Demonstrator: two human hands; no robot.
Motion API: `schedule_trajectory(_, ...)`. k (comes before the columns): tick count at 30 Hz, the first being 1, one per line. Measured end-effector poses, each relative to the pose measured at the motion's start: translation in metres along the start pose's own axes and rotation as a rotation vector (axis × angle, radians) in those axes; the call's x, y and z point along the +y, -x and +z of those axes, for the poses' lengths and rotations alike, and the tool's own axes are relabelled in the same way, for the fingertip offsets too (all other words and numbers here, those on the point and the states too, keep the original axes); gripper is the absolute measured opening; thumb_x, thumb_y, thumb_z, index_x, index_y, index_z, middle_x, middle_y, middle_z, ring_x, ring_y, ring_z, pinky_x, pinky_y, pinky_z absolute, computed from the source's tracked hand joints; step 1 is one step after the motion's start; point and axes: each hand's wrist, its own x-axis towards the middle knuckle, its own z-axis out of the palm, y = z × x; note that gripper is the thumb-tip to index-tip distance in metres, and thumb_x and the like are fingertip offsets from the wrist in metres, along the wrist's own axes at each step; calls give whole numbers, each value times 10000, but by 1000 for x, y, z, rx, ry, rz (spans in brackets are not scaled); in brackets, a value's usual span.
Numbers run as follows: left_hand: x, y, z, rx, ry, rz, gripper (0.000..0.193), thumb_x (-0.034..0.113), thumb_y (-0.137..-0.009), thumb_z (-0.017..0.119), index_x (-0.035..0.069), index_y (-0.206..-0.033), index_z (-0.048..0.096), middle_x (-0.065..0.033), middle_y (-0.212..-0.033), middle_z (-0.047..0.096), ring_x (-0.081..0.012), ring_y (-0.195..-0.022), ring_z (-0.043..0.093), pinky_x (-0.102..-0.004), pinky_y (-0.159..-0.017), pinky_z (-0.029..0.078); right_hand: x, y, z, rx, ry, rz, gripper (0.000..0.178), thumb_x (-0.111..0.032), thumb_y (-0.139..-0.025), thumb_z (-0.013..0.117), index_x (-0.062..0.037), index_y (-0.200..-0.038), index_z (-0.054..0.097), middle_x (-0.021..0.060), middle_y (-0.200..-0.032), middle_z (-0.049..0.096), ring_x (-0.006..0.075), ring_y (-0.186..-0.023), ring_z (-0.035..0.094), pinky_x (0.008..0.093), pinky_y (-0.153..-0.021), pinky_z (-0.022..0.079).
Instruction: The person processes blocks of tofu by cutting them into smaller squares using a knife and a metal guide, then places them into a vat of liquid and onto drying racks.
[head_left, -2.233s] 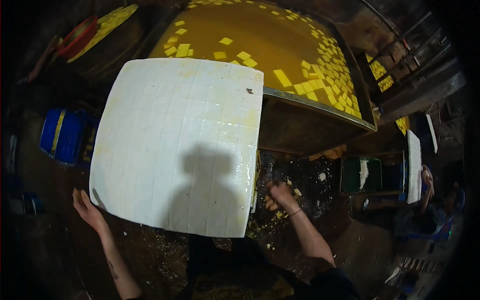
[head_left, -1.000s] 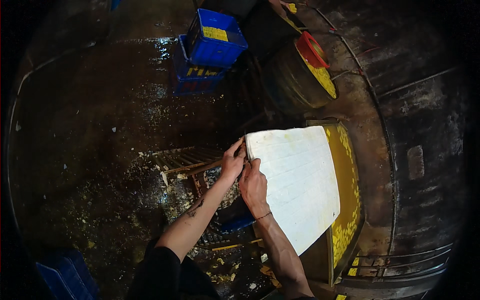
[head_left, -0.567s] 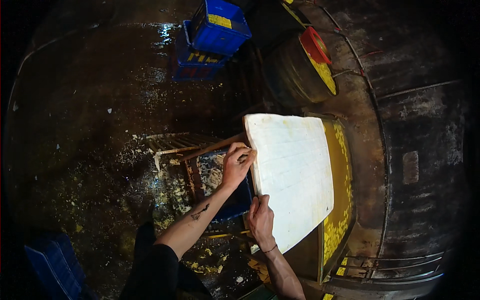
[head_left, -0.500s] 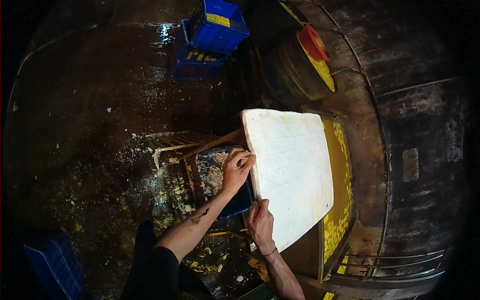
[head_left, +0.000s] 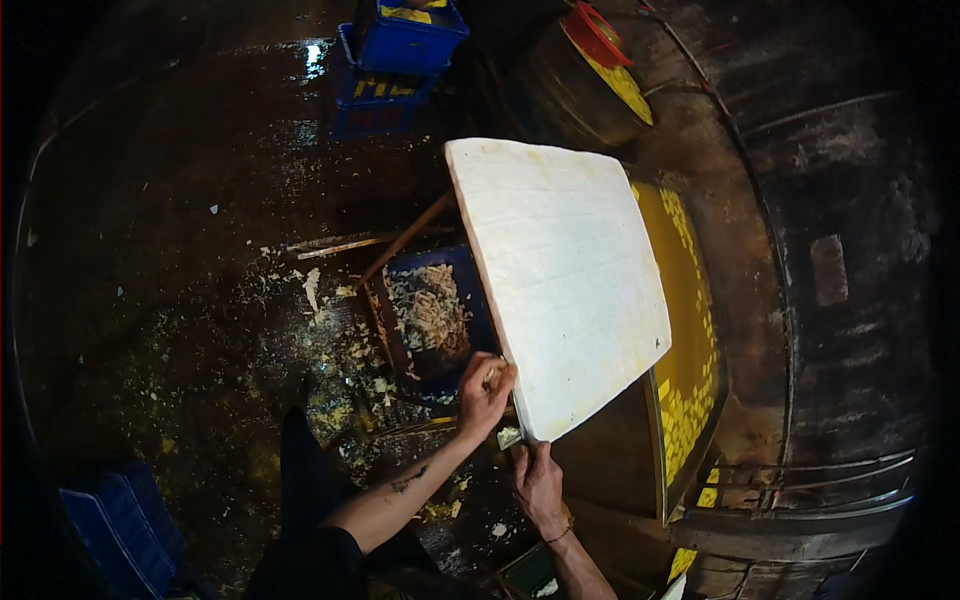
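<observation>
Both hands grip the near end of a big white board point(head_left: 565, 285): the left hand point(head_left: 484, 393) is curled shut on its left long edge close to the lower corner, thumb and fingers pinching the rim, and the right hand point(head_left: 538, 478) is closed around the corner itself from below. The board is scored in a fine grid and lies tilted, its long axis running away from the hands, up and slightly left, so almost all of it sits beyond the grip; both hands are at the same end, the right one marginally nearer the body. Under its right side stands a vat point(head_left: 690, 390) of yellow liquid with pale cubes floating along the rim, and the board overlaps the vat's left edge. The floor point(head_left: 180, 260) is dark, wet and strewn with yellowish scraps. A blue crate point(head_left: 430, 315) holding pale shreds lies just left of the board, under a wooden frame. More blue crates point(head_left: 395, 50) are stacked well beyond, near a drum point(head_left: 590, 70) with a red and yellow top.
</observation>
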Motion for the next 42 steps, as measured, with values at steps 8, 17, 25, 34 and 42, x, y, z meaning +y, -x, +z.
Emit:
schedule_trajectory(8,-42,77,0,338,459,-900,363,383,-991,451,75,-848,577,-37,-714,554,-161,-568,538,-294,-466,439,-2,46,33,-121,-303,201,171,-146,-951,568,-16,-1040,500,279,-847,631,485,-818,617,473,-616,492)
schedule_trajectory(17,-216,-67,-85,174,-540,-897,837,596,-948,425,-33,-1477,267,-265,-1499,317,-355,-1383,340,-485,-1060,385,-100,-4,-9,74,-697,360,210,-104,-953,578,2,-1134,569,138,-857,632,164,-773,614,320,-692,488)
schedule_trajectory(25,12,-260,-29,-51,-498,281,259,116,-976,524,-54,-1169,505,-146,-1157,535,-229,-1050,520,-351,-938,415,-48,-7,-60,881,-1140,817,177,-157,-986,517,-49,-1121,477,-9,-735,516,43,-519,440,203,-419,341)
schedule_trajectory(34,39,-111,226,-1354,-248,426,354,99,-940,558,-50,-1255,496,-187,-1329,495,-317,-1220,496,-399,-1035,407,151,-96,-65,1002,-1008,978,329,-123,-931,555,35,-1219,570,104,-786,663,158,-565,605,327,-541,492)
schedule_trajectory(42,-9,-66,282,-1657,-845,1046,447,183,-947,528,-37,-1334,494,-221,-1481,381,-422,-1396,297,-541,-1143,204,282,-172,-71,915,-542,1017,239,-197,-903,489,-18,-1045,559,308,-848,647,505,-843,622,588,-787,495)
